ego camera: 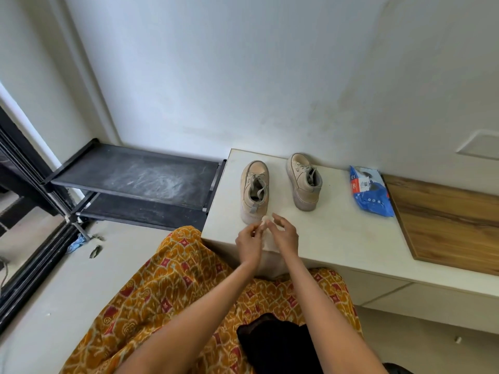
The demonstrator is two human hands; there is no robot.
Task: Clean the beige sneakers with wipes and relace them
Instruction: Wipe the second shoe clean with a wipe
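Both hands meet over the near edge of the white surface point(337, 233), working a pale wipe point(266, 233) between them: the left hand point(249, 242) pinches one side with curled fingers and the right hand point(285, 236) holds the other, its fingers partly spread above the sheet. The wipe looks bunched at the top near the fingertips and hangs down between the wrists, which suggests it is being unfolded or shaken out so that a flat, usable face is ready before it meets a shoe; that is a judgement, since the cloth blends with the pale surface and its outline is hard to follow. Just beyond the fingertips stands the nearer beige sneaker point(254, 191), heel toward the person, its grey laces loose and trailing over the opening, placed where the hands can reach it without leaning. The second beige sneaker point(304, 182) stands farther off, beyond and to the right of the right hand, also heel-first and loosely laced, apparently waiting its turn. Well to the right of both hands lies the blue wipes packet point(370, 191), against a wooden board point(445, 225), close enough for a fresh sheet. Cleaning seems barely begun, and relacing not yet started.
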